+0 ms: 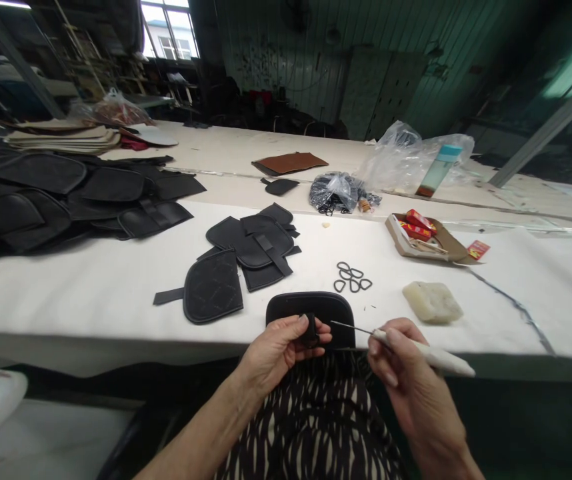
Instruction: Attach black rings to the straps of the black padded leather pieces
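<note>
My left hand [293, 340] is closed on the folded black strap of a black leather piece [286, 305], which lies at the table's front edge. In my right hand [411, 360] is an awl [436, 355] with a pale handle. Its thin metal tip points left toward the strap, a short gap away from it. Several black D-rings [353, 275] lie just beyond the leather piece. A pale yellowish block of what looks like wax [432, 302] rests to the right, beyond my right hand.
Black leather pieces [253, 243] lie ahead to the left, with a large pile [66, 193] farther left. A cardboard tray [419, 240] with red packets stands right. Behind are a bagged bundle [336, 191], a brown sheet [291, 162] and a bottle [439, 171].
</note>
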Tool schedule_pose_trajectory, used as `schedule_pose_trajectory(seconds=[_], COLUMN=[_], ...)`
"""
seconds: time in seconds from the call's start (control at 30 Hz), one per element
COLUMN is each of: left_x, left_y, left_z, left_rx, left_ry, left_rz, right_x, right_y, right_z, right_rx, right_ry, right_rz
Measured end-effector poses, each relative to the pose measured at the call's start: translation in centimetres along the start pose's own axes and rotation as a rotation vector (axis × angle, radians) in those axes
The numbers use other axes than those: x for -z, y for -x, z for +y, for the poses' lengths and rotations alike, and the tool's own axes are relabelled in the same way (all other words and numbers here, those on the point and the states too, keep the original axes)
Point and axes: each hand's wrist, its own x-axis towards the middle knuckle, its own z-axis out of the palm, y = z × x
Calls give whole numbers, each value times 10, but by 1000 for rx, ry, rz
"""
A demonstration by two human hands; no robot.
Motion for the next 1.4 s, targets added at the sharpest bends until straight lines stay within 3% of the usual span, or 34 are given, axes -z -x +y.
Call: schedule_pose_trajectory(seconds=[0.23,0.87,1.4], left_x=[2,0,-13], left_y=[1,3,5], left_z=[0,-1,-10], left_rx=[3,-4,-109], left_ry=[-1,-13,-1], left_rz=[-33,-25,104], right_x=[-10,-20,-1], right_y=[-10,-17,-20], right_z=[18,27,13], right_rx=[38,18,50], right_ry=[53,103,456], right_rz=[-34,-86,-215])
